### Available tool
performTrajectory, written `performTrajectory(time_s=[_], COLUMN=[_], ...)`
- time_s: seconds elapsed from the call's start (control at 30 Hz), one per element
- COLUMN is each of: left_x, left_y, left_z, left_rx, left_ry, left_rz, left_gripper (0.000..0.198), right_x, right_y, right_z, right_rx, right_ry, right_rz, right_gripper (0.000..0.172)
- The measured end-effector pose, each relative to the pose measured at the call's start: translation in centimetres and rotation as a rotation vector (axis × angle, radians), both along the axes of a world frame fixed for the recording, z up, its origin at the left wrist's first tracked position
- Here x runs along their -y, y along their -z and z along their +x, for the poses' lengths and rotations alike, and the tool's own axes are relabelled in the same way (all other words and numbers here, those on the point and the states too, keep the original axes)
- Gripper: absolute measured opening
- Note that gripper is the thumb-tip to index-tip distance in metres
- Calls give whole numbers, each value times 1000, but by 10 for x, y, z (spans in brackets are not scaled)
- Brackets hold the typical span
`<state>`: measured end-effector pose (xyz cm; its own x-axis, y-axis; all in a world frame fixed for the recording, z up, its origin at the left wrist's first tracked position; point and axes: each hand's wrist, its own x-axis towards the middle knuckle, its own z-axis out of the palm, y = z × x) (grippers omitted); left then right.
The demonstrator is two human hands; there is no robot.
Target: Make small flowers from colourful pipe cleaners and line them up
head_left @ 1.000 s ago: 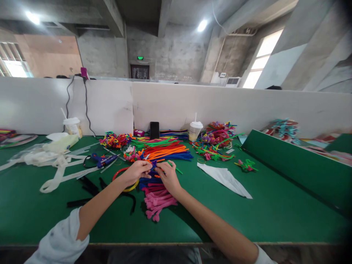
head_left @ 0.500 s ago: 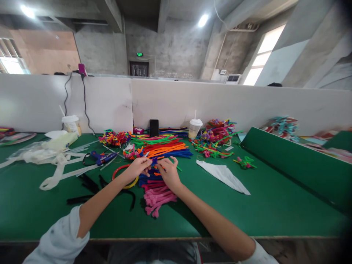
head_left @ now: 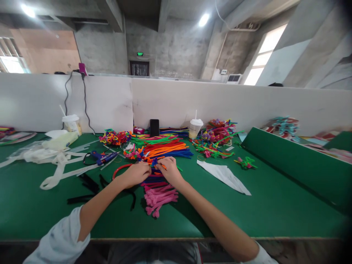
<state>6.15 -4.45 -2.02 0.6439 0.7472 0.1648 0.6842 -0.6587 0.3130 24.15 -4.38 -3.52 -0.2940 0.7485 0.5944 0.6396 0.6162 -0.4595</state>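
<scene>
Head view: a person in white short sleeves works at a green felt-covered surface (head_left: pixel 261 212), the left hand (head_left: pixel 135 174) and right hand (head_left: pixel 169 171) brought together just in front of a heap of craft stems. The fingers (head_left: pixel 146 169) of the left hand are curled and pressed together, pinching a small blue twisted pipe-cleaner piece (head_left: pixel 154 161) from its left; the right hand's fingers (head_left: pixel 162 165) close on the same piece from the right, so it sits between the two hands, poking up just above the knuckles, with an orange strand (head_left: pixel 162 167) beside it. Below the wrists lies a bundle of pink fuzzy pipe cleaners (head_left: pixel 160 197), touching a layer of dark blue stems (head_left: pixel 152 180). A red-and-yellow ring (head_left: pixel 120 168) shows just left of the left hand. Beyond the hands spread long orange pipe cleaners (head_left: pixel 166 148) and bright green ones (head_left: pixel 154 139). Farther left rest a blue glue gun (head_left: pixel 102 157), white flat strips (head_left: pixel 59 172) and black strips (head_left: pixel 88 183). A white folded sheet (head_left: pixel 224 176) lies well to the right. Against the white partition wall (head_left: pixel 209 104) stand a black phone (head_left: pixel 154 127) and a clear lidded drink cup with a straw (head_left: pixel 195 128).
</scene>
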Motion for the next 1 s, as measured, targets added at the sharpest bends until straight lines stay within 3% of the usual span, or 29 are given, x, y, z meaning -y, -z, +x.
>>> performTrajectory(time_s=[0.13,0.3,0.6,0.73,1.0], left_x=[-3,0,4,4,6], left_y=[-3,-6,-12,-10,-10], left_z=[0,5,9,8,14], left_rx=[141,459,818,900,884], left_ry=[-133,-206,-222,-234,-308], left_rz=[-32,-333,-576,-704,-670], left_gripper=[16,11,24,27,19], right_x=[7,9,7,7,11], right_y=[4,5,10,13,12], right_z=[-5,-7,-11,-12,-14], right_rx=[112,69,-120,-163,-124], right_ry=[-5,52,76,100,58], right_rz=[109,137,-16,-22,25], right_gripper=[13,15,16,17,13])
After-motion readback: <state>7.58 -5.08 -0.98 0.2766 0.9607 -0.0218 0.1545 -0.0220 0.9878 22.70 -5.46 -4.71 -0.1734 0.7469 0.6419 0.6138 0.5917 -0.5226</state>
